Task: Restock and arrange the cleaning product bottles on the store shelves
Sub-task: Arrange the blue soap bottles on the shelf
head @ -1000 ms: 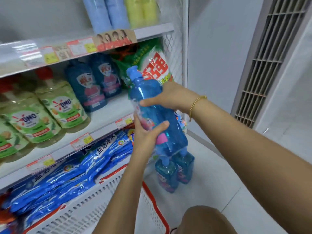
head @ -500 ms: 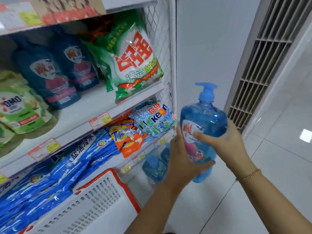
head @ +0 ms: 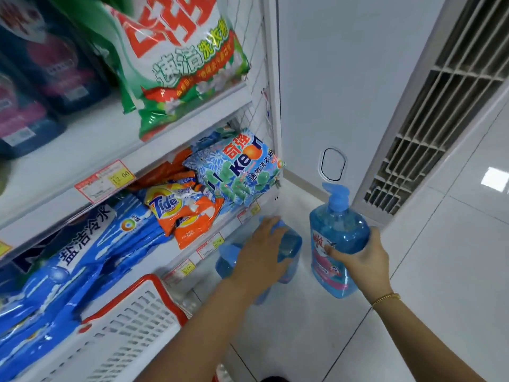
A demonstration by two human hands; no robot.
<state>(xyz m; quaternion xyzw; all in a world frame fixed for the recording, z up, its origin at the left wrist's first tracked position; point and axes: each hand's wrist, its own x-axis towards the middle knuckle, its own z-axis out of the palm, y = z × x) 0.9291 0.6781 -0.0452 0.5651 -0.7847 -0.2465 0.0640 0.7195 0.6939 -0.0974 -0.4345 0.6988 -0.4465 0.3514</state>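
Right hand (head: 360, 260) gripped blue pump bottle (head: 337, 232), fingers wrapped round its body, thumb on the label. Bottle was upright, low over the floor (head: 316, 340); couldn't tell if it touched down. Left hand (head: 260, 253), reaching past white basket (head: 132, 315), curled over the top of floor bottle (head: 290, 244), a second one (head: 227, 261) tight beside it. Behind: Tide bags (head: 179, 213) on lower shelf (head: 212, 241), green detergent bag (head: 179, 67) above.

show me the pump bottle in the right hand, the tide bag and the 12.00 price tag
pump bottle (head: 341, 227): head view, blue shoulder
Tide bag (head: 165, 203): head view, logo
12.00 price tag (head: 105, 180): head view, tag's middle
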